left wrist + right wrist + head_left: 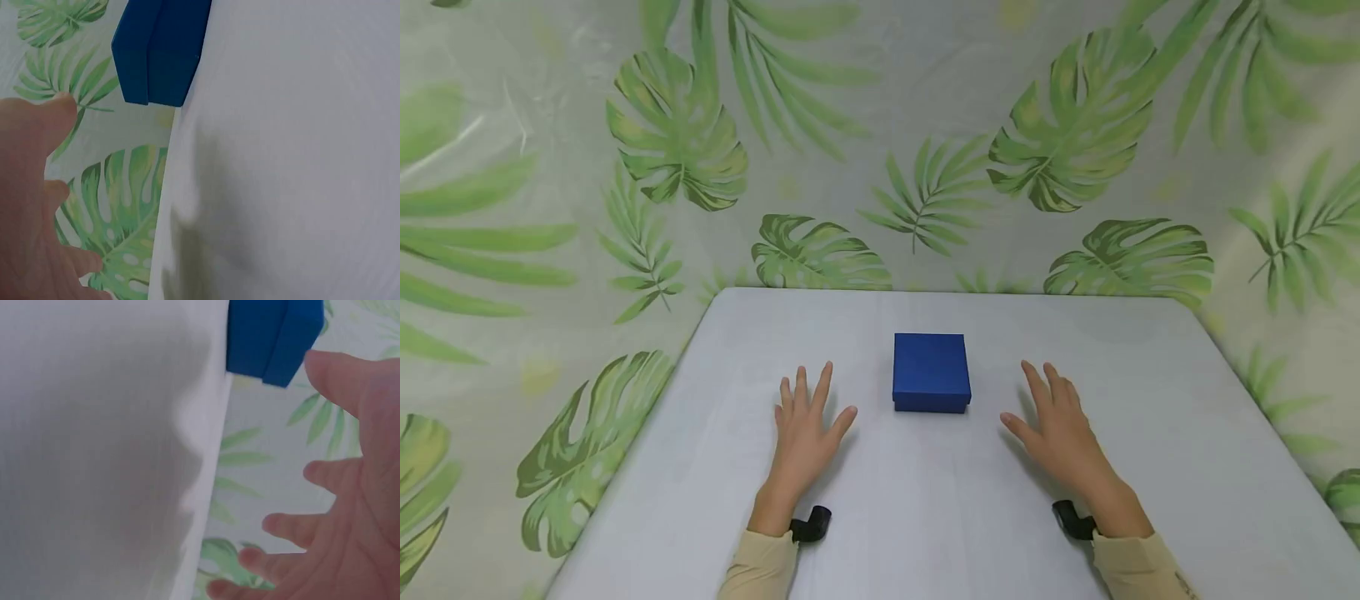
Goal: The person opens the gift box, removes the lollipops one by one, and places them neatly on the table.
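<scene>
The blue lidded box (931,372) sits closed near the middle of the white table (1150,467), between the two hands and apart from both. It looks like stiff card, probably light, with a matte lid that should not slip; the opposite side walls seem the best place to take hold. What is inside cannot be told. The left hand (802,425) and the right hand (1057,422) lie flat with fingers spread, holding nothing. Leaf-print sheeting (1075,142) surrounds the table
</scene>
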`<state>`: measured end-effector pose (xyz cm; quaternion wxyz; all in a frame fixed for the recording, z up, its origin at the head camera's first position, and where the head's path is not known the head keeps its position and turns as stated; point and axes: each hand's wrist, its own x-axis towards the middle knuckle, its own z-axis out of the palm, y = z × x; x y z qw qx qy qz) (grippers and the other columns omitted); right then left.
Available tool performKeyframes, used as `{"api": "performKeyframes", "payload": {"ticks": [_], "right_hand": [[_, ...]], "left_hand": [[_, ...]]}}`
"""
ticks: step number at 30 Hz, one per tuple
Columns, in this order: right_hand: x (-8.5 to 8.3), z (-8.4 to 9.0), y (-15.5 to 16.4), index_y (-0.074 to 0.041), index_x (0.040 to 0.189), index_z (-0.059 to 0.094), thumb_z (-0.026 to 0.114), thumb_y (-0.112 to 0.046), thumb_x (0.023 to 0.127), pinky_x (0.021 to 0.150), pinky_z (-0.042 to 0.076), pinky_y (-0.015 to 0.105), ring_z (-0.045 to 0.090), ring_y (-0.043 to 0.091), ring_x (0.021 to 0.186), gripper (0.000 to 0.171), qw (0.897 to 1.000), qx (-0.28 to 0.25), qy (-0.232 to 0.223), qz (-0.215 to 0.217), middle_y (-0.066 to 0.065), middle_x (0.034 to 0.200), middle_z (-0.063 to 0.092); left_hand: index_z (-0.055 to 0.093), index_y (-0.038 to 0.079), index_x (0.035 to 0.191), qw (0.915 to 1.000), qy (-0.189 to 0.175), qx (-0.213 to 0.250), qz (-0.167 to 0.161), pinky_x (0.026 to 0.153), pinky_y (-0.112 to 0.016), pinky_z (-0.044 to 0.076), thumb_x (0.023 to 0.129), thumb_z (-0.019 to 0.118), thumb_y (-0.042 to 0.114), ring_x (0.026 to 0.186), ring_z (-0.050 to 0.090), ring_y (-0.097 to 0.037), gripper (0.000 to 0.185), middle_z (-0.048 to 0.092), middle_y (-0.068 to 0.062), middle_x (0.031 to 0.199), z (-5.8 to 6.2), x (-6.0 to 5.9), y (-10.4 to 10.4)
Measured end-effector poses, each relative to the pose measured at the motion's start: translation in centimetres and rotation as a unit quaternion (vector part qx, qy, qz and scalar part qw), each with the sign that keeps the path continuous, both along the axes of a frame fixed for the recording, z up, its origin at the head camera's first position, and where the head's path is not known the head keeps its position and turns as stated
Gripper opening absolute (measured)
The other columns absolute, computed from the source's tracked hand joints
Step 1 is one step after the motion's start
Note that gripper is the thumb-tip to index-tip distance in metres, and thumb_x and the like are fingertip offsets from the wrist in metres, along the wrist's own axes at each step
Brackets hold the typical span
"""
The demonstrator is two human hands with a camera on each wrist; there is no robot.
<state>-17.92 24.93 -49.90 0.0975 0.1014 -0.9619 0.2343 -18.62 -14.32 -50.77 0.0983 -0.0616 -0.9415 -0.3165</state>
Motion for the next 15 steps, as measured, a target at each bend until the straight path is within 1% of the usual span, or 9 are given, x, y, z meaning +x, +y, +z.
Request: {"api": "performKeyframes", "payload": {"ticks": [3, 5, 7, 9, 12, 15], "right_hand": [[0.0, 0.6, -0.3, -0.018, 0.163, 0.012, 0.057, -0.054, 0.098, 0.100, 0.029, 0.078, 0.020, 0.057, 0.141, 0.087, 0.999, -0.032, -0.023, 0.011, 0.030, 0.161, 0.015], [-0.1, 1.2, -0.6, -0.015, 0.163, 0.015, 0.057, -0.051, 0.100, 0.100, 0.031, 0.076, 0.024, 0.056, 0.139, 0.084, 0.998, -0.050, -0.028, 0.018, 0.030, 0.159, 0.020], [-0.4, 1.9, -1.0, -0.014, 0.162, 0.017, 0.057, -0.049, 0.100, 0.102, 0.032, 0.074, 0.029, 0.054, 0.138, 0.082, 0.997, -0.064, -0.030, 0.023, 0.029, 0.157, 0.025], [-0.8, 2.5, -1.4, -0.013, 0.162, 0.017, 0.057, -0.048, 0.101, 0.102, 0.034, 0.072, 0.034, 0.051, 0.136, 0.081, 0.996, -0.076, -0.035, 0.025, 0.028, 0.155, 0.029], [-1.5, 3.3, -1.9, -0.014, 0.162, 0.018, 0.057, -0.048, 0.101, 0.098, 0.041, 0.067, 0.045, 0.046, 0.131, 0.080, 0.995, -0.084, -0.041, 0.026, 0.026, 0.154, 0.032], [-2.3, 3.9, -2.2, -0.014, 0.162, 0.019, 0.057, -0.047, 0.101, 0.091, 0.048, 0.062, 0.053, 0.042, 0.122, 0.079, 0.994, -0.096, -0.050, 0.022, 0.024, 0.153, 0.035]], "left_hand": [[0.010, 0.042, 0.161, 0.9980, -0.025, 0.057, -0.012, 0.111, -0.074, 0.015, 0.096, 0.050, 0.067, 0.151, -0.003, -0.045, 0.080, 0.006, -0.018, 0.167, 0.3, -0.2, 0.6], [0.010, 0.042, 0.161, 0.9946, -0.042, 0.093, -0.023, 0.113, -0.070, 0.018, 0.097, 0.053, 0.063, 0.152, 0.003, -0.040, 0.080, 0.010, -0.015, 0.167, 0.5, -0.3, 1.1], [0.012, 0.037, 0.162, 0.9906, -0.049, 0.122, -0.039, 0.115, -0.065, 0.021, 0.098, 0.056, 0.057, 0.152, 0.011, -0.036, 0.080, 0.016, -0.011, 0.167, 0.9, -0.4, 1.7], [0.016, 0.033, 0.162, 0.9866, -0.054, 0.146, -0.049, 0.117, -0.059, 0.024, 0.099, 0.058, 0.052, 0.151, 0.020, -0.032, 0.078, 0.023, -0.009, 0.165, 1.5, -0.6, 2.3], [0.023, 0.024, 0.161, 0.9789, -0.059, 0.187, -0.056, 0.114, -0.055, 0.032, 0.101, 0.060, 0.043, 0.145, 0.034, -0.033, 0.073, 0.035, -0.013, 0.159, 2.4, -1.1, 3.1], [0.034, 0.020, 0.158, 0.9707, -0.071, 0.224, -0.051, 0.106, -0.053, 0.045, 0.102, 0.060, 0.035, 0.135, 0.048, -0.036, 0.064, 0.047, -0.018, 0.150, 3.3, -2.0, 3.8]]}}
